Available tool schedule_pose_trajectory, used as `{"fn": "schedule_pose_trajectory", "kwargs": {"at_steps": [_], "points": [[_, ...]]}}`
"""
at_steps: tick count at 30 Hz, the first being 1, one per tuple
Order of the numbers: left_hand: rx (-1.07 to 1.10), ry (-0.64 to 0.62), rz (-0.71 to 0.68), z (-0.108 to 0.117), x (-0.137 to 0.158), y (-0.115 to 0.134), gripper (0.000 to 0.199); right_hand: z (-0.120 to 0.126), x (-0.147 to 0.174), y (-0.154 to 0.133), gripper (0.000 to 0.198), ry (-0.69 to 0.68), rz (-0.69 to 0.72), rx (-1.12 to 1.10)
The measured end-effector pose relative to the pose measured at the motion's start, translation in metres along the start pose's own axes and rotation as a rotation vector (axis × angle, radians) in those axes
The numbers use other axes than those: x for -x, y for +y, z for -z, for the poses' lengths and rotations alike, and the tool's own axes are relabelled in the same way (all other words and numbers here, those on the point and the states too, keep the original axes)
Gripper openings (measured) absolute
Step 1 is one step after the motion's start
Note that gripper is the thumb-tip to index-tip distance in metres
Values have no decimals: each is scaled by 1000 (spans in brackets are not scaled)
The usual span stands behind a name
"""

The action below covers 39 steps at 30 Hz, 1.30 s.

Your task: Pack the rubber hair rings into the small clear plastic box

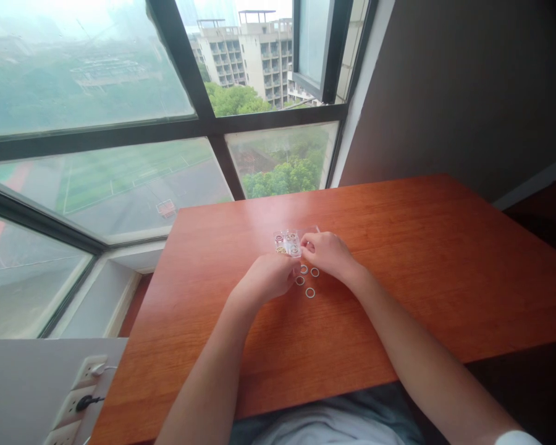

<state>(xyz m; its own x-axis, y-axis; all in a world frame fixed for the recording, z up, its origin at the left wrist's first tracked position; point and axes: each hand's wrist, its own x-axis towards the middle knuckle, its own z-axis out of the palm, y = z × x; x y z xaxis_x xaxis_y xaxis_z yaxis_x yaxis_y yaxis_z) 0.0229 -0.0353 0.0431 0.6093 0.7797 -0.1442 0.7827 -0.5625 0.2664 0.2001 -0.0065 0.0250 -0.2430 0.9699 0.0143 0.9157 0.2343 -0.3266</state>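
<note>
A small clear plastic box (293,247) with compartments sits on the wooden table, holding reddish, gold and silvery rings. My left hand (269,275) is at the box's near side, palm down with fingers curled together. Its fingertips are beside the loose rings, and what they hold, if anything, is hidden. At the box's right edge is my right hand (330,252), its thumb and fingers bent together close against the plastic. I cannot tell whether it grips the box or a small piece. Several loose pale rings (310,293) lie flat just in front of the box, between my hands.
The reddish-brown table (398,247) reaches far to the right, its near edge at my lap. Large dark-framed windows (213,127) stand behind and to the left. Wall sockets (76,402) with plugs are low at the left, and a grey wall (445,93) rises at the right.
</note>
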Motion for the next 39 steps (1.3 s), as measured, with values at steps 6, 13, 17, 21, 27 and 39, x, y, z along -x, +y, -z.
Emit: {"fn": "schedule_pose_trajectory", "kwargs": {"at_steps": [6, 13, 17, 21, 27, 39], "points": [[-20, -28, -53, -3, -3, 5, 17, 0, 0, 0, 19, 10, 9, -5], [-97, -2, -53, -8, -6, 10, 20, 0, 0, 1, 17, 37, 30, 2], [-57, 7, -40, -4, -6, 6, 17, 2, 0, 1, 18, 18, 22, 20], [53, 155, 4, 1, -6, -6, 13, 5, 1, 1, 20, 6, 19, 28], [47, 397, 127, -5, -13, -19, 15, 7, 2, 0, 21, -8, 18, 32], [-50, 399, 180, -7, -9, -24, 21, 13, 6, 2, 19, -105, 59, 29]]}}
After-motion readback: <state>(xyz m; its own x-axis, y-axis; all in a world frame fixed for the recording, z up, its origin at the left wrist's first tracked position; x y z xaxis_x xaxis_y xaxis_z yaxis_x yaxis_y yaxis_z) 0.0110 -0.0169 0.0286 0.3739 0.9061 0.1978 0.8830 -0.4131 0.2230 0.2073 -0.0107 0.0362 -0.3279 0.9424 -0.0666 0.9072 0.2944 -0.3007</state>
